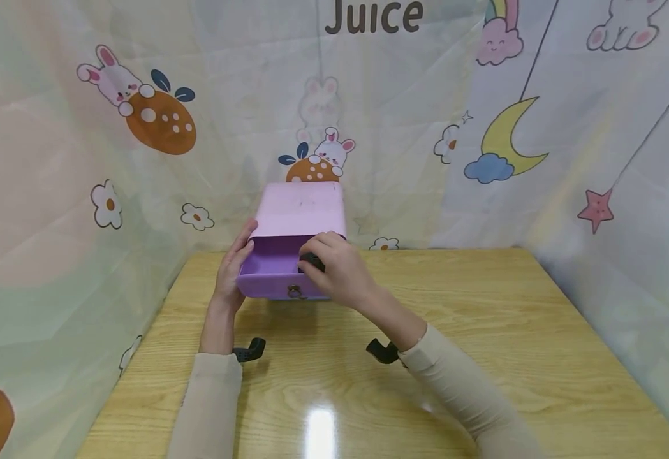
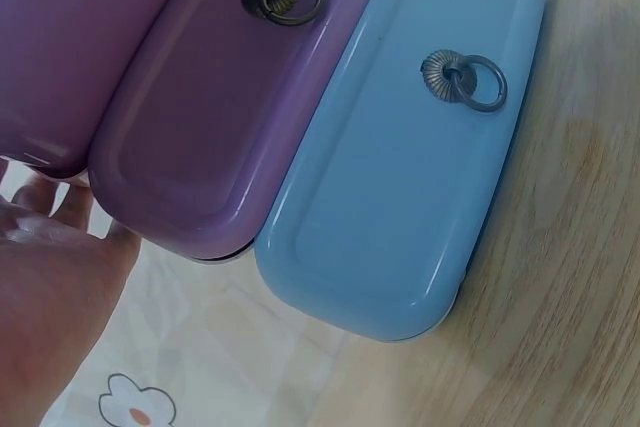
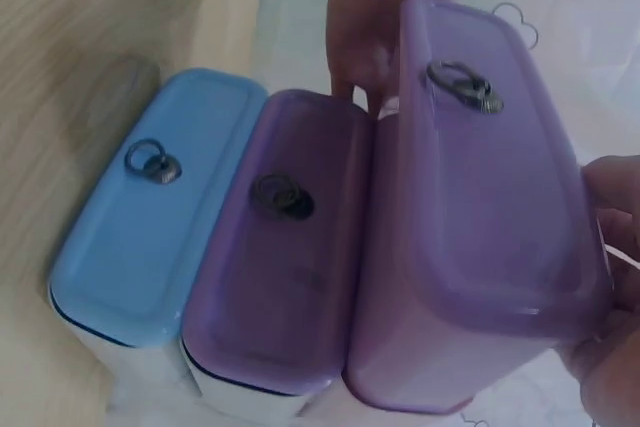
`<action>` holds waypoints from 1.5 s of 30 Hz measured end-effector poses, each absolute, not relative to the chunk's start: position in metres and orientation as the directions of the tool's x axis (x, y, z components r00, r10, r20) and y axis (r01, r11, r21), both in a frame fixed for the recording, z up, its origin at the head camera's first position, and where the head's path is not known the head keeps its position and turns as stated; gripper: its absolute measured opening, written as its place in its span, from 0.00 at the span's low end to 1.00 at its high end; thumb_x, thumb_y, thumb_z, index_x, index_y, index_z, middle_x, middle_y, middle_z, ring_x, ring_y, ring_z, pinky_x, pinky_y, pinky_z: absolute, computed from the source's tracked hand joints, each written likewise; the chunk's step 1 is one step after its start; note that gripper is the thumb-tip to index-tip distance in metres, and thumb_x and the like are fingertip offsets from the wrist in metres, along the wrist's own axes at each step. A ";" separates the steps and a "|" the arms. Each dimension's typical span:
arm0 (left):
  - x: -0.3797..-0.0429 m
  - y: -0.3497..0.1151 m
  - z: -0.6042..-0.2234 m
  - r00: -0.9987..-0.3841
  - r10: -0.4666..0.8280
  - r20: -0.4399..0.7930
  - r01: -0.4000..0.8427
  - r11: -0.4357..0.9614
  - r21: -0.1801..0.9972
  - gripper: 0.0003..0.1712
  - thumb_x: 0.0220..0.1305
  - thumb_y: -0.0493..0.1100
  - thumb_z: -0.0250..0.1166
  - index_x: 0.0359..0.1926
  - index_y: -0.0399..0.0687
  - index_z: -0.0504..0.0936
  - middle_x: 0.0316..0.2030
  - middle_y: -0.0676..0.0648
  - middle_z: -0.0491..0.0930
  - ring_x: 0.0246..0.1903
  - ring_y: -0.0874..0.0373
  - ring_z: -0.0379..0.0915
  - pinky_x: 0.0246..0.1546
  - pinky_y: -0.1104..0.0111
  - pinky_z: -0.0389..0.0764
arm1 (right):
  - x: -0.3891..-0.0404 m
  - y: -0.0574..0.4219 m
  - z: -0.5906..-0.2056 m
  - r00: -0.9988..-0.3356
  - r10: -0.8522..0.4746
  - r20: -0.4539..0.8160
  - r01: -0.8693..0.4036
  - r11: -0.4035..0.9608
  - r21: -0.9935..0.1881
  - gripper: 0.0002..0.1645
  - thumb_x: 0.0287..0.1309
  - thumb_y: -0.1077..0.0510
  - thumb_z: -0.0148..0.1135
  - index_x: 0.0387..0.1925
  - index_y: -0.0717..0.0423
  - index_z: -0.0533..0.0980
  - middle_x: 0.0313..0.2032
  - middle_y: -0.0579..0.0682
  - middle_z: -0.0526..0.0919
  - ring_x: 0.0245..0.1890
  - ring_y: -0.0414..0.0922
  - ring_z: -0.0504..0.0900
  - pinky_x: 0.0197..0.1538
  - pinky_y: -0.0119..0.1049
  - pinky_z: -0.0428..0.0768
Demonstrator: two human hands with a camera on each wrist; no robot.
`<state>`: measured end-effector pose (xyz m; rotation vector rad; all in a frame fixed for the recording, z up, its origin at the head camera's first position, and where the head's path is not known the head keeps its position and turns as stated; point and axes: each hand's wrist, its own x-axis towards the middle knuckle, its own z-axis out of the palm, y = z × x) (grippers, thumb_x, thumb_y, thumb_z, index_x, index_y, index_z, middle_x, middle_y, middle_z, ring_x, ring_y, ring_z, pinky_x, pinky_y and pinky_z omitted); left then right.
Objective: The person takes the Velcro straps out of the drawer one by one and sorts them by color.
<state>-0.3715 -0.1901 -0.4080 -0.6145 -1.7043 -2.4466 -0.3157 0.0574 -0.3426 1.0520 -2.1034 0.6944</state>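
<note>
A small chest of drawers (image 1: 302, 210) with a pale pink top stands at the back of the table. Its purple top drawer (image 1: 265, 286) is pulled out, showing the hollow inside. Below sit a second purple drawer (image 2: 200, 137) and a light blue drawer (image 2: 390, 167), both pushed in, each with a metal ring pull. Over the open drawer's right part, my right hand (image 1: 340, 268) pinches a small black object (image 1: 313, 260), mostly covered by the fingers; I cannot tell its kind. Against the chest's left side rests my left hand (image 1: 231, 274), fingers extended.
The wood-grain table (image 1: 455, 319) stretches out in front and to the right. Cartoon-printed cloth (image 1: 242, 127) hangs behind and at both sides, close behind the chest. Black wrist mounts (image 1: 250, 350) jut inward from both forearms.
</note>
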 end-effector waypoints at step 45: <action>-0.363 -0.189 -0.401 -0.912 0.156 0.379 0.301 -0.372 0.878 0.28 0.74 0.39 0.49 0.72 0.49 0.60 0.74 0.56 0.51 0.73 0.63 0.38 0.71 0.58 0.32 | -0.351 0.076 -0.316 -0.719 -0.651 0.246 -0.693 0.639 -0.334 0.16 0.48 0.42 0.73 0.23 0.46 0.77 0.25 0.40 0.80 0.29 0.40 0.75 0.33 0.32 0.73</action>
